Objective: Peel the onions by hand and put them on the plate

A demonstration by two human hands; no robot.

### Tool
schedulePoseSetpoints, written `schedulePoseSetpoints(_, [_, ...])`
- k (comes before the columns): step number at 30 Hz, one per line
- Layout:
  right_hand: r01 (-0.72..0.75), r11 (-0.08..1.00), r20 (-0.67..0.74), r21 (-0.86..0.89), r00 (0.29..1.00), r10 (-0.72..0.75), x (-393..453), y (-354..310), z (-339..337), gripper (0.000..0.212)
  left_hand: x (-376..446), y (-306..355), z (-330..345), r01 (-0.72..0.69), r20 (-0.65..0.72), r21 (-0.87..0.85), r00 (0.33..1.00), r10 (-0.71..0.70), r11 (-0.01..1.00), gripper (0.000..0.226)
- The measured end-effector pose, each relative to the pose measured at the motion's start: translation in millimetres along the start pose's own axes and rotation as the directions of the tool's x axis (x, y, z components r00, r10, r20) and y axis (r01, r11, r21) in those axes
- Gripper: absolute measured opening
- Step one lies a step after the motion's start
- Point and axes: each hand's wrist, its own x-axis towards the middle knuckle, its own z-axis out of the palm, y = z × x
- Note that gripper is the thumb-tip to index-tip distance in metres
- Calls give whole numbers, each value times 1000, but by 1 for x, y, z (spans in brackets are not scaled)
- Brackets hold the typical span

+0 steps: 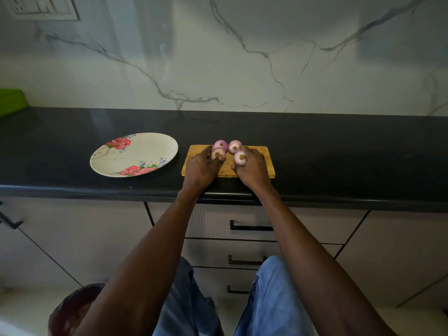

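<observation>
While nothing sits on the flowered plate (116, 161) yet, basically zero progress on the task so far. Four small onions (229, 151) clustered on the wooden board (265, 166), right of the plate, on the black desk (339, 146). All four apparently wearing their pink skins, stem ends up, though hard to be sure at this size. Left hand (200, 167) curled around the near-left onion (218, 154), grip wrapping it from the left side. Right hand (253, 169) doing the same with the near-right onion (240, 157), fingers curled round it from the right. Far two onions (228, 145) untouched, touching or nearly touching the near pair. No loose peel visible anywhere. Probably just picking the first one to start on. Everything left to do: peel all four, then move each over left onto the plate.
</observation>
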Motion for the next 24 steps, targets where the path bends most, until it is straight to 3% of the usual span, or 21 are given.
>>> schedulePoseSetpoints(5, [-17, 1000, -32, 9, 999, 17, -2, -1, -4, 62, 1, -5, 2, -14, -10, -13, 1000, 14, 1000, 64])
schedulePoseSetpoints(12, [-4, 998, -110, 68, 994, 12, 2, 4, 1, 32, 4, -6, 4, -16, -33, -55, 999, 14, 998, 62])
schedulePoseSetpoints(20, [10, 996, -98, 89, 995, -1, 3, 4, 4, 46, 3, -6, 5, 1, -29, -54, 1000, -3, 999, 60])
schedulePoseSetpoints(24, [9, 990, -84, 141, 996, 3, -2, 2, 2, 56, 2, -5, 2, 37, -112, -178, 992, -57, 983, 59])
